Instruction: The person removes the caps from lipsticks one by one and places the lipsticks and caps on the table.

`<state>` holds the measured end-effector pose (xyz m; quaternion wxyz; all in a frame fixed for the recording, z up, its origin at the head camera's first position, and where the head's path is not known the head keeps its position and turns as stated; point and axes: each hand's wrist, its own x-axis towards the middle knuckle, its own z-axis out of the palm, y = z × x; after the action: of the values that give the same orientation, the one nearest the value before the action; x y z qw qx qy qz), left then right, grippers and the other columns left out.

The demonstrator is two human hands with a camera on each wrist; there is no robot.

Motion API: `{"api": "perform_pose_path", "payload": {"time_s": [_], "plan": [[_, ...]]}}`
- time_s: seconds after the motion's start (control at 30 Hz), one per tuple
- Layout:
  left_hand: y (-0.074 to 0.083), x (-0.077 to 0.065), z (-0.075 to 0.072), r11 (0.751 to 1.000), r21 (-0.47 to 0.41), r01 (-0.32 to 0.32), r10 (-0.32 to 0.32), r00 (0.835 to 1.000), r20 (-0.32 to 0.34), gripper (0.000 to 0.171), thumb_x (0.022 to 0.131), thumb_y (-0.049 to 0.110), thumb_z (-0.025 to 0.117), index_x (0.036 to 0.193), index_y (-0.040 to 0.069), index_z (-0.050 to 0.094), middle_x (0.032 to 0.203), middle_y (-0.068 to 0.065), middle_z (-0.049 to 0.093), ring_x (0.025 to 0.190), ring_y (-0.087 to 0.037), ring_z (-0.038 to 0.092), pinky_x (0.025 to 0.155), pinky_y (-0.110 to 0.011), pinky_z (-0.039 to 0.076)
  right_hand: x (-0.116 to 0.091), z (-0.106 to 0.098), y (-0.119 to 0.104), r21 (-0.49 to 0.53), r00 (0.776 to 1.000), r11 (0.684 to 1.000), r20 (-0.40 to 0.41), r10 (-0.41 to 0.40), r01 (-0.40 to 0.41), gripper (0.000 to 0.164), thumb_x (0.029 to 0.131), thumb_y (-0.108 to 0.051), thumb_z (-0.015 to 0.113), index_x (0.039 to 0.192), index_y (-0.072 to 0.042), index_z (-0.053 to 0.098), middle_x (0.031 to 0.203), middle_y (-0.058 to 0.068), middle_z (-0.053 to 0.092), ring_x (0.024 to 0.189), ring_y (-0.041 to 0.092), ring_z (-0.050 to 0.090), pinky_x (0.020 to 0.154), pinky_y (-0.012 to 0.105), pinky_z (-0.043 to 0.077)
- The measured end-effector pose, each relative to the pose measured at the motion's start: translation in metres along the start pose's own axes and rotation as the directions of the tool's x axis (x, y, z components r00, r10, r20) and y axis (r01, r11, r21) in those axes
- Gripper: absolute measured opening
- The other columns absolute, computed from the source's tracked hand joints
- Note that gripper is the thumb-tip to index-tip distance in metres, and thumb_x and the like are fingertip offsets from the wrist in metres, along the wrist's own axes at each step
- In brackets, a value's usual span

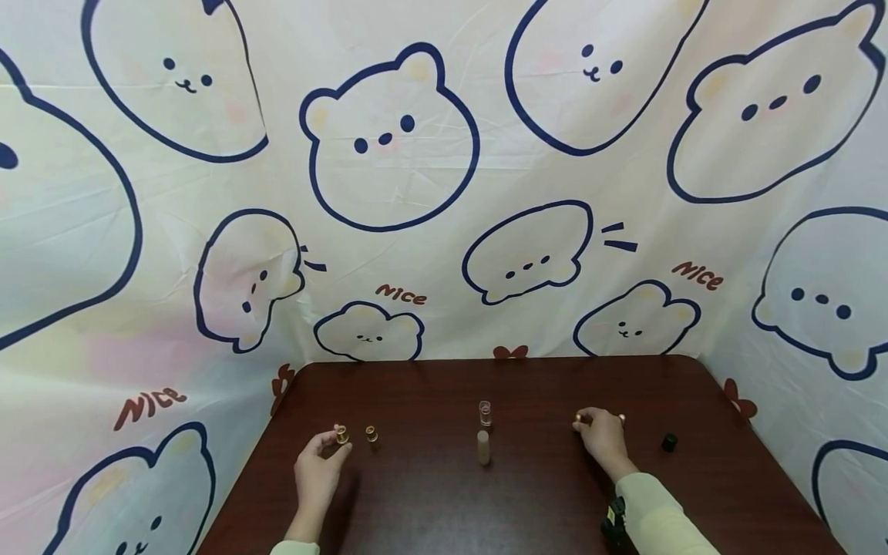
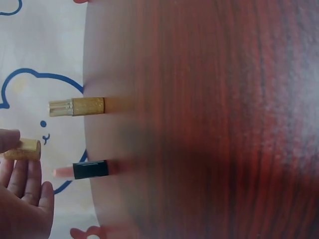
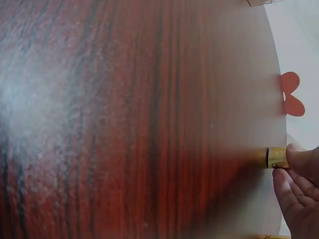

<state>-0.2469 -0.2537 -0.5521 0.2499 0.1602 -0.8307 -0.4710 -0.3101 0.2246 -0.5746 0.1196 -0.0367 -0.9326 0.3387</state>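
My left hand [image 1: 321, 470] pinches a gold lipstick tube [image 2: 30, 149] between thumb and fingers, above the table's left part. To its right a second gold tube [image 1: 371, 434] with a narrower neck stands upright. The left wrist view also shows a black lipstick [image 2: 90, 170], its pink stick out, standing beside that tube. Over at the right, my right hand [image 1: 603, 435] pinches a short gold cap [image 3: 277, 157] at the table surface; the fingers hide part of it. Just past this hand shows another small gold piece [image 1: 622, 417].
A clear tube [image 1: 485, 414] and a beige tube [image 1: 483, 449] stand one behind the other mid-table. A black cap [image 1: 669, 442] lies to the right of my right hand. The dark wooden table [image 1: 430, 509] meets a printed cloth [image 1: 444, 254] at its back edge.
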Motion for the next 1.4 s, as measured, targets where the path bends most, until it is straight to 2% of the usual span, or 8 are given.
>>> {"api": "perform_pose_path", "payload": {"time_s": [0.13, 0.5, 0.87, 1.07, 1.4], "plan": [[-0.004, 0.000, 0.000, 1.000, 0.022, 0.016, -0.016, 1.000, 0.009, 0.023, 0.078, 0.004, 0.078, 0.099, -0.002, 0.069, 0.096, -0.017, 0.071, 0.089, -0.031, 0.066, 0.068, -0.029, 0.046, -0.001, 0.000, 0.001, -0.003, 1.000, 1.000, 0.014, 0.007, -0.007, 0.021, 0.085, -0.004, 0.073, 0.102, 0.006, 0.070, 0.098, 0.022, 0.069, 0.091, 0.041, 0.064, 0.106, 0.066, 0.013], [-0.013, 0.003, 0.003, 0.998, 0.048, 0.033, -0.035, 0.999, 0.033, 0.025, 0.079, 0.004, 0.077, 0.099, -0.006, 0.067, 0.095, -0.021, 0.070, 0.086, -0.035, 0.067, 0.061, -0.028, 0.048, 0.002, 0.003, 0.003, -0.024, 1.000, 1.000, 0.011, 0.006, -0.006, 0.016, 0.083, -0.005, 0.075, 0.096, 0.003, 0.071, 0.091, 0.018, 0.070, 0.084, 0.037, 0.065, 0.105, 0.067, 0.014], [-0.023, 0.005, 0.006, 0.995, 0.063, 0.082, -0.085, 0.995, 0.044, 0.027, 0.079, 0.000, 0.076, 0.102, -0.009, 0.065, 0.098, -0.027, 0.068, 0.090, -0.040, 0.067, 0.068, -0.045, 0.053, 0.002, 0.002, 0.002, -0.024, 1.000, 1.000, 0.026, -0.003, 0.003, 0.016, 0.084, -0.004, 0.074, 0.097, 0.005, 0.071, 0.090, 0.018, 0.070, 0.084, 0.036, 0.066, 0.104, 0.069, 0.014], [-0.027, 0.007, 0.007, 0.990, 0.073, 0.117, -0.121, 0.991, 0.051, 0.027, 0.078, -0.002, 0.075, 0.102, -0.009, 0.065, 0.097, -0.027, 0.068, 0.089, -0.039, 0.067, 0.065, -0.041, 0.053, 0.002, 0.002, 0.003, -0.035, 1.000, 0.999, 0.027, -0.007, 0.008, 0.015, 0.084, -0.005, 0.074, 0.096, 0.004, 0.072, 0.091, 0.018, 0.071, 0.086, 0.037, 0.066, 0.103, 0.069, 0.015], [-0.038, 0.008, 0.011, 0.987, 0.085, 0.134, -0.138, 0.989, 0.045, 0.027, 0.079, -0.002, 0.074, 0.103, -0.009, 0.065, 0.098, -0.028, 0.068, 0.090, -0.041, 0.066, 0.065, -0.042, 0.053, 0.002, 0.003, 0.004, -0.053, 0.999, 0.999, 0.034, -0.006, 0.008, 0.015, 0.084, -0.006, 0.074, 0.096, 0.004, 0.072, 0.092, 0.018, 0.070, 0.087, 0.038, 0.065, 0.103, 0.069, 0.016]]}}
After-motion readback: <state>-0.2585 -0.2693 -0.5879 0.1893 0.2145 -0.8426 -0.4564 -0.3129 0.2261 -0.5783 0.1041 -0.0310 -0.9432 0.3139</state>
